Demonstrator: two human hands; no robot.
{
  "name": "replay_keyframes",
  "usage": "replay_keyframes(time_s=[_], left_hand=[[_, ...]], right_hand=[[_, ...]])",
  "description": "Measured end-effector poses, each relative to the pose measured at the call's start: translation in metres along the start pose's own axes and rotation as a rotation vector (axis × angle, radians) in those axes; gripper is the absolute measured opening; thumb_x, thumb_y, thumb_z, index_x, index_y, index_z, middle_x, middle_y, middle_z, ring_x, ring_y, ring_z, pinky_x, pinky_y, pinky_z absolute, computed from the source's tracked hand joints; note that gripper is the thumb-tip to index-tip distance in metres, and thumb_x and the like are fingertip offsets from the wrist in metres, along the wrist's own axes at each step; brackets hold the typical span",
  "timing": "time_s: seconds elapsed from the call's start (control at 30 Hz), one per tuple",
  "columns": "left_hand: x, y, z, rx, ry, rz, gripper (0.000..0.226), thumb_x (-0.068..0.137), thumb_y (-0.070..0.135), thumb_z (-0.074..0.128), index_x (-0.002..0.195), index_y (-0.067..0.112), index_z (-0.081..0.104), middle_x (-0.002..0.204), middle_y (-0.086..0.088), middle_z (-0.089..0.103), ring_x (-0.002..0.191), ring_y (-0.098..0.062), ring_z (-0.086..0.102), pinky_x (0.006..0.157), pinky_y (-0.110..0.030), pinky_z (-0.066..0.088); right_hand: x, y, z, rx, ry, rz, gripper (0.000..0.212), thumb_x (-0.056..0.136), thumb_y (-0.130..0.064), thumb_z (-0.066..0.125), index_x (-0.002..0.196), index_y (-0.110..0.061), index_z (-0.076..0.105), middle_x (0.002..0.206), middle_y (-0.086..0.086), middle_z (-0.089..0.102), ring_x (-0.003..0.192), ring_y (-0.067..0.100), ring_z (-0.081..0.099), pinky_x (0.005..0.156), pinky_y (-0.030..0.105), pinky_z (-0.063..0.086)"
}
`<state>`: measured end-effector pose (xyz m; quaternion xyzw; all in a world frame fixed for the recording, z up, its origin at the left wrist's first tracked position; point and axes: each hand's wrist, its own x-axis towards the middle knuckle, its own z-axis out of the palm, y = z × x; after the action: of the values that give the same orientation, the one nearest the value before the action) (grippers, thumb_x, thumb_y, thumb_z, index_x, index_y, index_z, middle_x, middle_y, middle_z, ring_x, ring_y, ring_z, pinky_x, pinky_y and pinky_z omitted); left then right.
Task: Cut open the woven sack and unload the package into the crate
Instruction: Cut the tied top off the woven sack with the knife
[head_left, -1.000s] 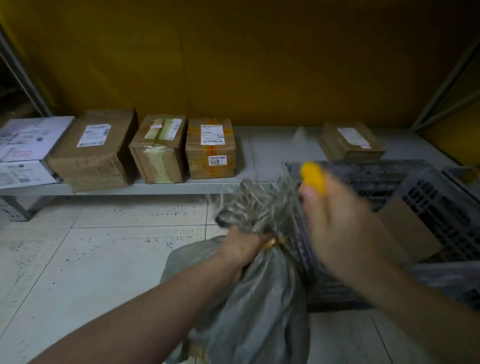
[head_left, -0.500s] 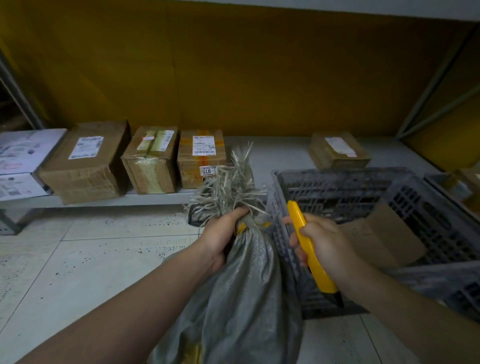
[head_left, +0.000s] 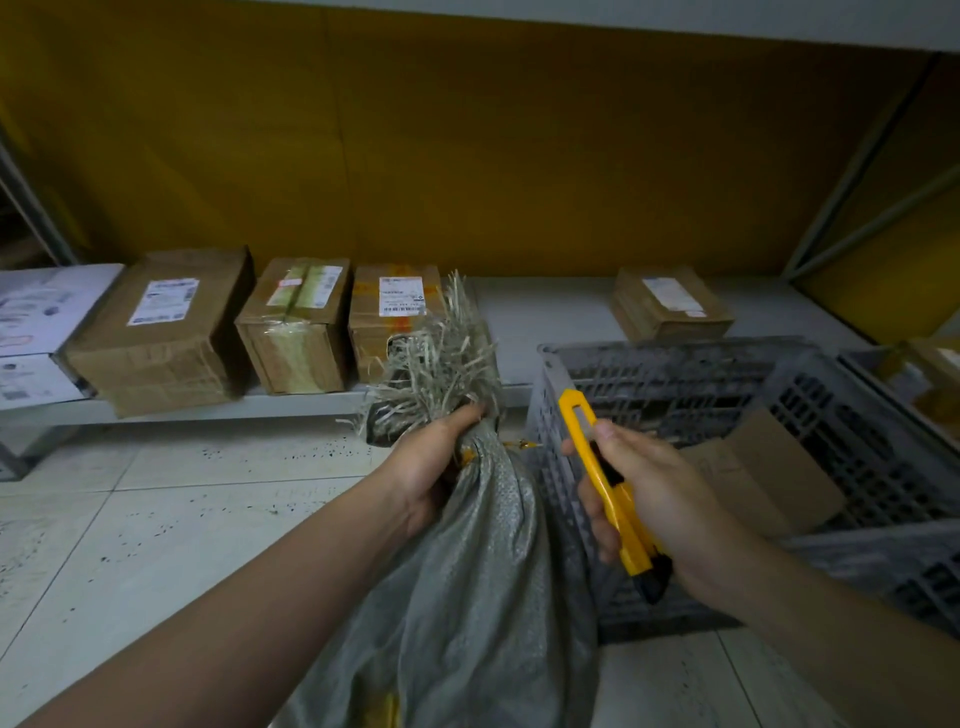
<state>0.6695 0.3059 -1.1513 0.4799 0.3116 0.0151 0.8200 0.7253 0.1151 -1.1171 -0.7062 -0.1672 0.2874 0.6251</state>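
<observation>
The left hand (head_left: 428, 470) grips the tied neck of the woven sack (head_left: 483, 597), just left of the crate (head_left: 841, 441) — frayed top sticking up. Before the crate's left wall, the right hand (head_left: 654, 499) clasps a yellow utility knife (head_left: 605, 483) — clear of the sack. Brown cardboard (head_left: 779, 467) lies inside the crate.

A: State of the left hand (head_left: 431, 467)?
B: It grips the tied neck of the woven sack (head_left: 467, 597), frayed end upward.
A: And the right hand (head_left: 660, 499)?
B: It holds a yellow utility knife (head_left: 635, 545) just right of the sack neck, in front of the grey crate (head_left: 857, 441).
</observation>
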Motion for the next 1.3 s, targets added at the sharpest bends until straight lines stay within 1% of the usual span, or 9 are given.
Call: replay_keyframes(time_s=[0.2, 0.37, 0.47, 0.63, 0.8, 0.93, 1.07, 1.17, 1.3], left_hand=[[-0.003, -0.001, -0.003, -0.006, 0.001, -0.005, 0.031, 0.089, 0.032, 0.069, 0.105, 0.007, 0.074, 0.105, -0.019, 0.076, 0.097, -0.034, 0.073, 0.084, -0.038, 0.057], [-0.003, -0.001, -0.004, -0.002, -0.008, -0.009, 0.037, 0.090, 0.037, 0.066, 0.113, 0.008, 0.071, 0.106, -0.017, 0.077, 0.099, -0.032, 0.074, 0.083, -0.037, 0.056], [-0.001, -0.001, -0.005, 0.004, -0.014, -0.012, 0.043, 0.088, 0.038, 0.069, 0.116, 0.006, 0.070, 0.109, -0.019, 0.075, 0.102, -0.034, 0.073, 0.089, -0.040, 0.056], [0.001, -0.002, -0.005, 0.003, 0.005, 0.005, 0.043, 0.085, 0.037, 0.072, 0.112, 0.004, 0.072, 0.099, -0.018, 0.077, 0.088, -0.031, 0.074, 0.080, -0.037, 0.056], [0.000, -0.001, -0.005, 0.016, -0.010, 0.021, 0.035, 0.086, 0.035, 0.070, 0.105, 0.006, 0.073, 0.094, -0.016, 0.077, 0.080, -0.028, 0.075, 0.076, -0.034, 0.055], [0.000, -0.001, -0.005, 0.028, 0.001, 0.015, 0.033, 0.085, 0.035, 0.071, 0.104, 0.007, 0.074, 0.094, -0.016, 0.077, 0.085, -0.030, 0.074, 0.085, -0.039, 0.056], [-0.003, 0.000, -0.004, 0.076, 0.020, 0.004, 0.041, 0.085, 0.037, 0.071, 0.112, 0.005, 0.073, 0.105, -0.019, 0.076, 0.098, -0.034, 0.073, 0.097, -0.045, 0.054], [-0.004, 0.000, -0.004, 0.104, 0.038, 0.030, 0.043, 0.081, 0.034, 0.076, 0.114, 0.006, 0.071, 0.106, -0.016, 0.077, 0.100, -0.033, 0.074, 0.101, -0.048, 0.052], [-0.008, 0.004, -0.002, 0.167, 0.145, 0.090, 0.021, 0.080, 0.031, 0.080, 0.093, 0.016, 0.072, 0.094, -0.007, 0.079, 0.091, -0.026, 0.075, 0.088, -0.036, 0.057]], right_hand=[[0.008, 0.005, -0.002, -0.039, -0.020, -0.116, 0.022, 0.103, -0.025, 0.043, 0.109, -0.015, 0.063, 0.059, 0.010, 0.055, 0.035, 0.018, 0.045, 0.039, 0.024, 0.041], [0.014, 0.011, -0.001, -0.039, -0.044, -0.143, 0.023, 0.104, -0.012, 0.038, 0.118, -0.012, 0.057, 0.062, 0.007, 0.055, 0.038, 0.018, 0.044, 0.043, 0.028, 0.043], [0.014, 0.012, -0.001, -0.042, -0.069, -0.153, 0.032, 0.103, -0.004, 0.037, 0.130, -0.014, 0.052, 0.070, 0.009, 0.057, 0.047, 0.021, 0.049, 0.050, 0.034, 0.047], [0.017, 0.018, -0.006, -0.077, -0.118, -0.129, 0.060, 0.098, 0.007, 0.043, 0.145, -0.029, 0.040, 0.084, 0.006, 0.063, 0.068, 0.022, 0.057, 0.067, 0.040, 0.051], [0.017, 0.018, -0.008, -0.060, -0.167, -0.087, 0.079, 0.088, 0.020, 0.046, 0.141, -0.039, 0.040, 0.093, 0.008, 0.061, 0.076, 0.018, 0.058, 0.071, 0.035, 0.053], [0.018, 0.020, -0.008, -0.043, -0.154, -0.088, 0.086, 0.084, 0.024, 0.047, 0.144, -0.037, 0.039, 0.098, 0.010, 0.060, 0.080, 0.019, 0.058, 0.073, 0.037, 0.052], [0.020, 0.019, -0.005, 0.027, -0.076, -0.031, 0.063, 0.090, 0.016, 0.048, 0.124, -0.037, 0.052, 0.111, 0.009, 0.066, 0.082, 0.023, 0.066, 0.072, 0.044, 0.058], [0.020, 0.019, -0.006, 0.040, -0.072, 0.015, 0.032, 0.100, -0.001, 0.045, 0.124, -0.023, 0.046, 0.119, 0.005, 0.067, 0.075, 0.026, 0.071, 0.064, 0.049, 0.061], [0.018, 0.019, -0.007, -0.023, 0.002, -0.064, 0.025, 0.101, -0.009, 0.047, 0.124, -0.020, 0.050, 0.097, 0.012, 0.068, 0.051, 0.025, 0.061, 0.046, 0.036, 0.055]])
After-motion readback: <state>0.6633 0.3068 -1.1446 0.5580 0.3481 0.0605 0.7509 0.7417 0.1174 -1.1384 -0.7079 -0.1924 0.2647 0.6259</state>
